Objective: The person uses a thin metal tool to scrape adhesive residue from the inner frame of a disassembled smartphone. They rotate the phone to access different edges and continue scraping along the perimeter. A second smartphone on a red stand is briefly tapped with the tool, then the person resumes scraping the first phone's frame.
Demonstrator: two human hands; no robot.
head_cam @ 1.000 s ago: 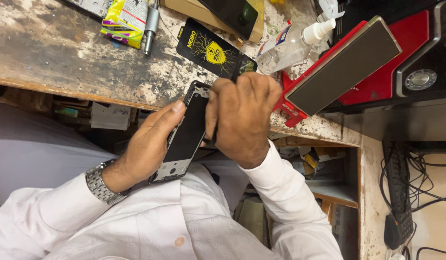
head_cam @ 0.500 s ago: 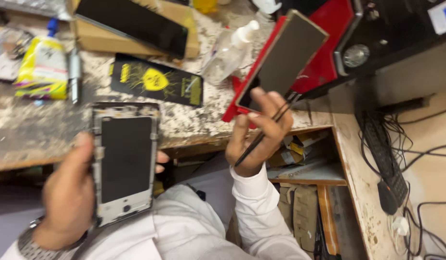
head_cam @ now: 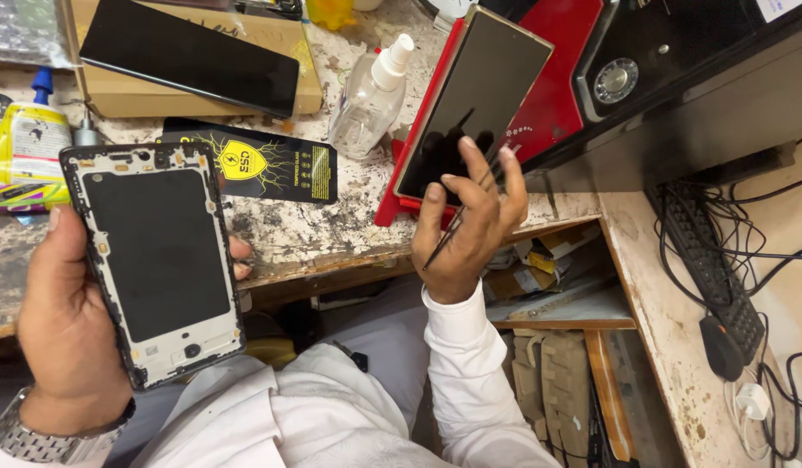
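Both hands are raised over the worn workbench (head_cam: 331, 230). Left hand (head_cam: 67, 325) grips an opened phone frame (head_cam: 158, 260) by its edges, inner side up, in front of the bench's edge. Right hand (head_cam: 466, 221) pinches thin dark tweezers (head_cam: 448, 230) between curled fingers, well apart from the frame. Behind lies a cardboard box (head_cam: 193, 95) bearing a dark flat panel (head_cam: 188, 56). Nearer sits a flat black packet (head_cam: 262, 165) with a yellow shield emblem, beside a clear spray bottle (head_cam: 366, 100). A yellow tube (head_cam: 24, 152) lies at far left.
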